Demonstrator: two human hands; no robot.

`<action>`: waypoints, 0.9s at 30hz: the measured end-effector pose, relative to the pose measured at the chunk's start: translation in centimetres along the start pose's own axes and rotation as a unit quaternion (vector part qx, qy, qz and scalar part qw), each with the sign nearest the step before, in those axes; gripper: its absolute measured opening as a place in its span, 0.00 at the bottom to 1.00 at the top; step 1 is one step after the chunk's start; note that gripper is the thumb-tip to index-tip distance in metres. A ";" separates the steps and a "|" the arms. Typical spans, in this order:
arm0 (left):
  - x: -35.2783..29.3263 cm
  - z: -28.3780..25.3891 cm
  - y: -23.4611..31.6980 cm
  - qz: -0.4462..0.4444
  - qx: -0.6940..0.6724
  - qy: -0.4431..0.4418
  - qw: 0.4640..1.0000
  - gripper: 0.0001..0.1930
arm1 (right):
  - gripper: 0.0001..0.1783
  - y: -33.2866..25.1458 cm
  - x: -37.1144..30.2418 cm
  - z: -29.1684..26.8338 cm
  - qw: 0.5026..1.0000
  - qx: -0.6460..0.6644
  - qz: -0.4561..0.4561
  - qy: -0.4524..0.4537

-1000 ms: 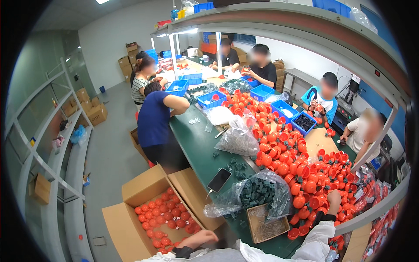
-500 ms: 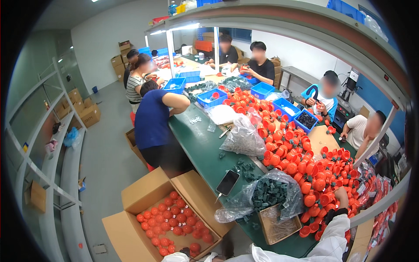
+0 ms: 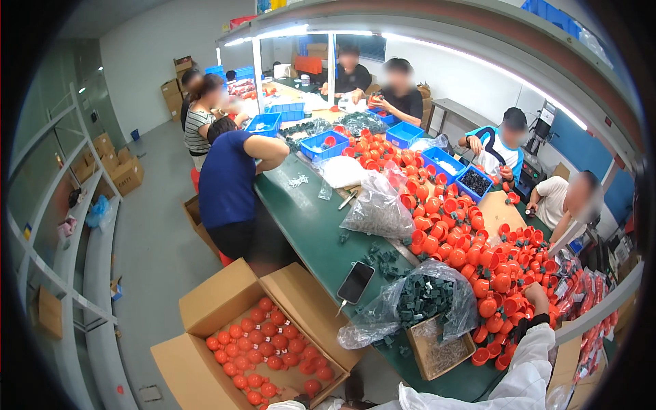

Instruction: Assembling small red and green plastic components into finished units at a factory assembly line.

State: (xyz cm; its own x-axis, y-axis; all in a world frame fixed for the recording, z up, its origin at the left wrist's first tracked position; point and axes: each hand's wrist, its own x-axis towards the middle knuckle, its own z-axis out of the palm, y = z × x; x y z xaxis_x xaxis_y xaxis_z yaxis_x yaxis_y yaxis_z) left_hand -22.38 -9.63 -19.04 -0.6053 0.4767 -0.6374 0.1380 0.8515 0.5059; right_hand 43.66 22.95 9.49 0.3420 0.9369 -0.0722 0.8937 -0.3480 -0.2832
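My right hand (image 3: pixel 537 296), with a dark cuff and white sleeve behind it, reaches into a big heap of orange-red round cup-shaped shells (image 3: pixel 471 256), many with dark green fittings. Its fingers are partly hidden among the shells, so I cannot tell whether they grip one. At the lower edge, only a dark patch at the end of my left sleeve (image 3: pixel 287 405) shows, by the near rim of an open cardboard box (image 3: pixel 229 290). The left fingers are not visible. Inside the box lie many red balls (image 3: pixel 270 342); one red ball (image 3: pixel 312 388) sits closest to that dark patch.
On the green table (image 3: pixel 294 205) lie a bag of dark green parts (image 3: pixel 430 294), a small carton of clear pieces (image 3: pixel 441 348), a phone (image 3: pixel 356 282) with a cable and a grey bag (image 3: pixel 378 208). Blue bins (image 3: pixel 326 145) and several co-workers line the table. A white post slants at right.
The view has shifted slightly. My right hand stays in the heap of shells. The co-worker at far right in blue and white no longer holds up the dark hooked part.
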 end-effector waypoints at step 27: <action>-6.7 -8.0 8.1 -0.032 -0.770 -0.131 0.624 0.31 | 0.14 -0.9 -0.8 0.5 0.998 0.025 0.029 -0.053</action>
State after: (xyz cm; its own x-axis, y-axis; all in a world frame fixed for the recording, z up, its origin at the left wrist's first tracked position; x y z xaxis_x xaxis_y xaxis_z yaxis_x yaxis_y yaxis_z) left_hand -23.48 -7.70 -6.05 -0.3935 0.6436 -0.6564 -0.9188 -0.2510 0.3047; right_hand 42.45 22.54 9.27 0.3578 0.9144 -0.1893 0.8568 -0.4021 -0.3229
